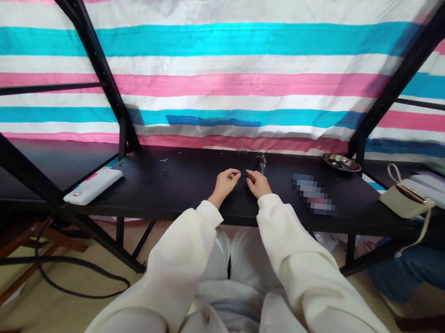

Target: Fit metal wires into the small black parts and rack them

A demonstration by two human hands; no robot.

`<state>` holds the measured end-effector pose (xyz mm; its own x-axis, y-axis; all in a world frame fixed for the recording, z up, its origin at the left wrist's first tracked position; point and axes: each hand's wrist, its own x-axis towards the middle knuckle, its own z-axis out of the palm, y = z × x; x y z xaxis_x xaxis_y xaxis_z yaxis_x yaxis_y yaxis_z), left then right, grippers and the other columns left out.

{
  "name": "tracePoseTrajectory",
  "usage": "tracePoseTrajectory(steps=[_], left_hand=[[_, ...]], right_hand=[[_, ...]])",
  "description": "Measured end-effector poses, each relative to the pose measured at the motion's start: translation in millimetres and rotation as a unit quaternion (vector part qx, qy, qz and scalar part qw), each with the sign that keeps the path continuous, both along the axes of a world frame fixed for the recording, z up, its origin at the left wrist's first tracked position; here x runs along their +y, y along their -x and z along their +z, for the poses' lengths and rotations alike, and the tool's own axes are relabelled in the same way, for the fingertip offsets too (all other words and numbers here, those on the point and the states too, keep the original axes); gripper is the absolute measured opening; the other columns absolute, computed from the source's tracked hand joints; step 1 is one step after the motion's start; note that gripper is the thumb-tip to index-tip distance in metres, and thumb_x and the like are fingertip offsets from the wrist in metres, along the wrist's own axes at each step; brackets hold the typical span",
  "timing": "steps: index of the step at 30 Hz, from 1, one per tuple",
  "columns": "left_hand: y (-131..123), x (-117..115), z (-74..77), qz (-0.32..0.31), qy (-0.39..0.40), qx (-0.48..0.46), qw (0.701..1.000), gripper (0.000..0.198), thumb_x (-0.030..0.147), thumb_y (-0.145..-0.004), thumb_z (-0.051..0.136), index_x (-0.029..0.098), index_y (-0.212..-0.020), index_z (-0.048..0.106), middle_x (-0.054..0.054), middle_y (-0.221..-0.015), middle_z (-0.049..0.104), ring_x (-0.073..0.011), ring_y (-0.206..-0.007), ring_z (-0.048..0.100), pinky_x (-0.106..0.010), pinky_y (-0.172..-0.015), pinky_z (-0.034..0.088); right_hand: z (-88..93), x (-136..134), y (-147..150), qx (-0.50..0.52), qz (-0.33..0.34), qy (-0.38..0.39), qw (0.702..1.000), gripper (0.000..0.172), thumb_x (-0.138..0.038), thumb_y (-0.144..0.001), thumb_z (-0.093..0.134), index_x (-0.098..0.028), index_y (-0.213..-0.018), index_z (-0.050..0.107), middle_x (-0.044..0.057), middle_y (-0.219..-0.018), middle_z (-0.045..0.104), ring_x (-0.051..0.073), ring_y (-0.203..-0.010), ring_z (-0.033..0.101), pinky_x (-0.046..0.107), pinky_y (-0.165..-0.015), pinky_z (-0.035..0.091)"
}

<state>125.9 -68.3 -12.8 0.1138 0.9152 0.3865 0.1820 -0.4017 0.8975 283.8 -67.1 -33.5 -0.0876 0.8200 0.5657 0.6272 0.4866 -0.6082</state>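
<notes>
Over the black table (pixel 189 181), my left hand (pixel 226 182) and my right hand (pixel 259 184) are close together. Between their fingertips runs a small, thin black piece (pixel 244 174), pinched at both ends; its kind is too small to make out. Just behind my right hand lies a small clear and dark item (pixel 261 164), partly hidden by that hand. Little light-coloured scraps (pixel 163 160) are scattered on the table's far left part.
At the left lies a white power-bank-like device (pixel 93 187). To the right are a pixelated object (pixel 314 195), a shiny metal dish (pixel 341 163) and a beige pouch (pixel 405 200) with a strap. Black metal frame posts (pixel 94 57) rise on both sides before a striped sheet (pixel 251 47). Someone's jeans (pixel 414 269) show at right.
</notes>
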Motion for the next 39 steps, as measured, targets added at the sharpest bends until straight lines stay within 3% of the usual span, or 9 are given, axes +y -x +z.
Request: tracePoseTrajectory(steps=[4,10,18,23,27,33,36,39], left_hand=[[0,-2,2.7,-0.017,0.019,-0.013,1.0,0.028,0.035,-0.073,0.057,0.012,-0.087,0.06,0.004,-0.051,0.051,-0.0053,-0.036,0.042,-0.019,-0.039,0.034],[1,2,-1.2,-0.025,0.036,-0.021,0.999,0.028,0.038,-0.072,0.057,0.012,-0.082,0.059,0.002,-0.055,0.054,-0.0038,-0.034,0.041,-0.018,-0.036,0.032],[1,4,-2.5,-0.024,0.048,-0.037,0.998,0.032,0.041,-0.072,0.058,0.012,-0.083,0.057,0.0,-0.06,0.059,-0.0032,-0.033,0.041,-0.017,-0.035,0.031],[0,1,-0.6,-0.076,0.064,-0.06,0.993,0.037,0.042,-0.067,0.064,0.012,-0.086,0.055,-0.003,-0.07,0.064,-0.0042,-0.036,0.046,-0.017,-0.033,0.029],[-2,1,-1.2,-0.101,0.083,-0.042,0.991,0.031,0.04,-0.068,0.063,0.012,-0.079,0.056,0.0,-0.06,0.059,-0.0039,-0.034,0.043,-0.017,-0.033,0.028],[0,4,-4.1,-0.055,0.046,-0.006,0.997,0.026,0.036,-0.066,0.064,0.012,-0.076,0.057,0.0,-0.06,0.058,-0.0047,-0.036,0.045,-0.018,-0.037,0.034],[18,14,1.2,0.045,0.048,0.028,0.997,0.023,0.034,-0.065,0.063,0.013,-0.073,0.057,0.0,-0.06,0.058,-0.0061,-0.037,0.047,-0.019,-0.039,0.036],[56,31,13.6,0.159,0.054,0.112,0.979,0.017,0.03,-0.064,0.06,0.014,-0.069,0.058,-0.001,-0.058,0.058,-0.0087,-0.041,0.05,-0.02,-0.045,0.038]], right_hand=[[-4.5,1,1,0.091,0.052,0.018,0.994,0.046,-0.013,-0.074,0.048,-0.016,-0.119,0.054,0.009,-0.111,0.061,0.018,-0.098,0.061,0.035,-0.09,0.048],[-8.7,3,2,0.144,0.069,0.053,0.986,0.051,-0.013,-0.072,0.051,-0.017,-0.123,0.051,0.008,-0.117,0.059,0.019,-0.108,0.056,0.039,-0.099,0.039],[-7.5,2,2,0.122,0.055,0.043,0.99,0.04,-0.016,-0.076,0.051,-0.016,-0.116,0.056,0.008,-0.109,0.064,0.019,-0.102,0.059,0.038,-0.096,0.043],[-6.8,0,6,0.11,0.078,0.039,0.99,0.038,-0.02,-0.078,0.051,-0.016,-0.115,0.056,0.008,-0.108,0.064,0.019,-0.101,0.06,0.035,-0.092,0.047],[-6.9,-3,9,0.084,0.087,0.036,0.992,0.041,-0.022,-0.079,0.05,-0.017,-0.12,0.053,0.006,-0.101,0.067,0.02,-0.096,0.063,0.036,-0.091,0.047],[-9.8,-2,13,0.112,0.136,0.068,0.982,0.054,-0.018,-0.073,0.054,-0.018,-0.127,0.045,0.009,-0.118,0.059,0.02,-0.106,0.057,0.037,-0.094,0.044],[-9.6,-2,13,0.12,0.144,0.048,0.981,0.05,-0.017,-0.071,0.055,-0.019,-0.121,0.049,0.009,-0.122,0.056,0.018,-0.113,0.052,0.036,-0.1,0.04],[-8.2,-3,11,0.118,0.128,0.047,0.984,0.041,-0.017,-0.072,0.055,-0.019,-0.112,0.055,0.008,-0.115,0.061,0.018,-0.109,0.055,0.037,-0.099,0.04]])
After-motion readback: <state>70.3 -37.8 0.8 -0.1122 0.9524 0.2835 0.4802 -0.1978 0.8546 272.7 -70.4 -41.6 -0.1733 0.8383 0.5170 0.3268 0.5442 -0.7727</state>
